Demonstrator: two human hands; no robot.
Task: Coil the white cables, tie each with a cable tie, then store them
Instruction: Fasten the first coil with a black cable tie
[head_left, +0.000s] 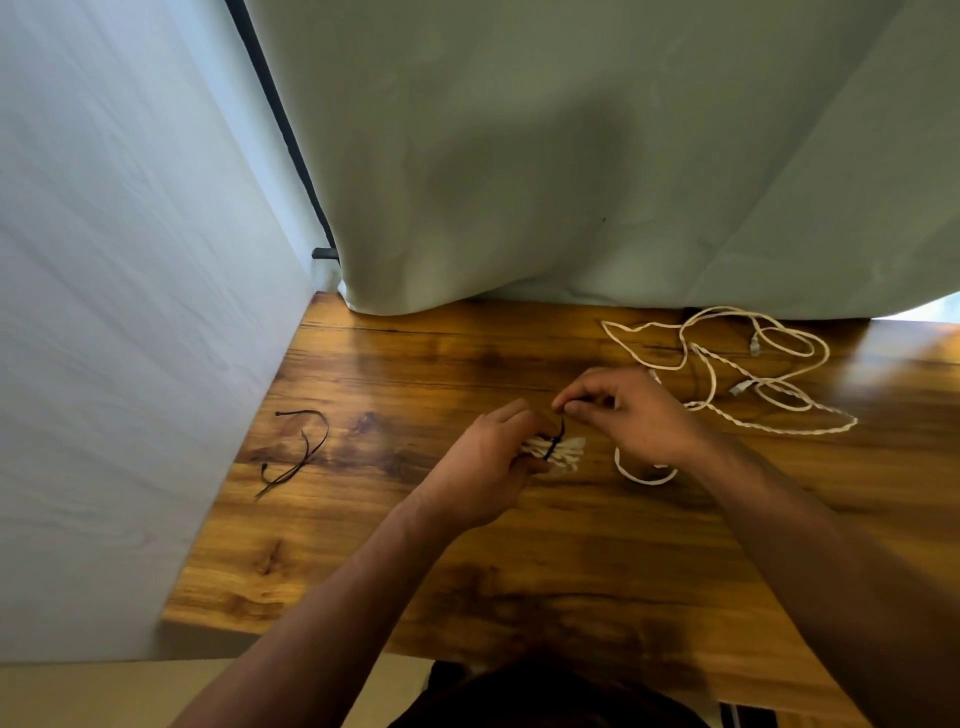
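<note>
Near the middle of the wooden counter (519, 561), the left hand (483, 467) grips a small coiled bundle of white cable (566, 451), its fingers (511, 415) curled round the bundle's left end. A black cable tie (554, 442) is wrapped across the middle of the bundle. The right hand (636, 413) pinches the tie's upper tail between thumb and fingertips, just above the bundle. A white loop (644, 477) lies on the counter under the right wrist. More loose white cables (753, 364) lie tangled at the far right, near the hanging grey-green curtain (571, 156). Well apart on the left, spare black ties (304, 452) lie near the counter's edge, beside a white cloth (130, 312).
</note>
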